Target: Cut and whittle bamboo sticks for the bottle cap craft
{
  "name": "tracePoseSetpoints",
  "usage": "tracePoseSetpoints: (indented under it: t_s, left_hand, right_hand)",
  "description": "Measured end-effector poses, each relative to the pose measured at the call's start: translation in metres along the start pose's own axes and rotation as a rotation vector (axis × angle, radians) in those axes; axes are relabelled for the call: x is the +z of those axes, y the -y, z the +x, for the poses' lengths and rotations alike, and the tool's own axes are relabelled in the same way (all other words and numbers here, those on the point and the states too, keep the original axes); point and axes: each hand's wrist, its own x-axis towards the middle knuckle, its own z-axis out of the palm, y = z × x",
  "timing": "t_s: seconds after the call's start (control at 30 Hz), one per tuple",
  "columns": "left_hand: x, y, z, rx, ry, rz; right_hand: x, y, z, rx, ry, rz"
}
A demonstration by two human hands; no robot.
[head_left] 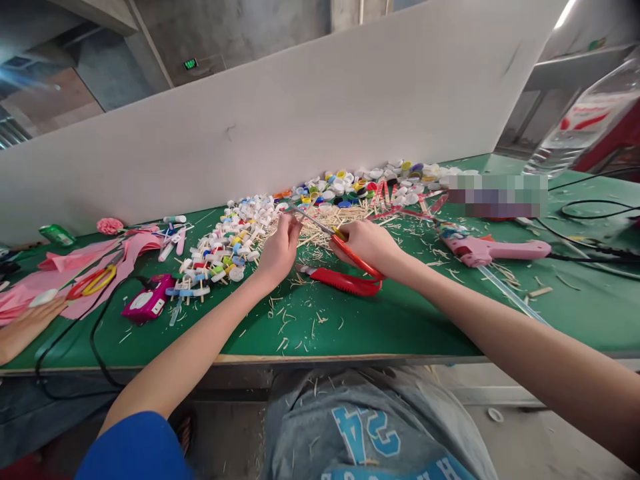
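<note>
Scissors: an orange-handled pair (345,248) above the middle of the table, blades pointing far and left toward the other hand.
Right hand: the hand (370,243) is closed round the scissors' handles.
Left hand: the hand (277,250) is bunched narrow by the blade tips; I cannot tell what it pinches, if anything.
Knife: a red cutter (345,281) lies on the table, just near of the scissors.
Sticks: a heap of thin pale sticks (327,225) lies beyond the hands, with shavings scattered nearer.
Caps: mostly white caps (227,247), some with sticks in them, pile up left of the left hand; loose coloured caps (345,181) spread farther off.
Glue gun: a pink one (495,251) lies to the right.
Left end: a magenta box (150,300), pink material (135,252), another person's hand (33,323) and a green can (57,233).
Surface: a green table (400,327), with a white partition (300,133) along its far side.
</note>
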Motion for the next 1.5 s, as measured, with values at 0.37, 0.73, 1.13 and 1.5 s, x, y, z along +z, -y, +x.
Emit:
tracePoseSetpoints:
  t_s: [0.37, 0.73, 1.13, 1.5]
  left_hand:
    - [0.009, 0.02, -0.007, 0.182, 0.176, 0.296]
    - [0.006, 0.023, -0.006, 0.162, 0.18, 0.324]
    - [0.0, 0.004, -0.003, 0.031, 0.111, 0.1]
    - [0.008, 0.014, -0.008, 0.167, 0.234, 0.283]
  right_hand:
    - [0.005, -0.003, 0.003, -0.039, 0.027, 0.041]
    - [0.007, -0.006, 0.005, -0.017, 0.007, -0.097]
    - [0.003, -0.009, 0.001, -0.027, -0.019, -0.059]
    - [0.005, -0.008, 0.001, -0.068, -0.004, -0.057]
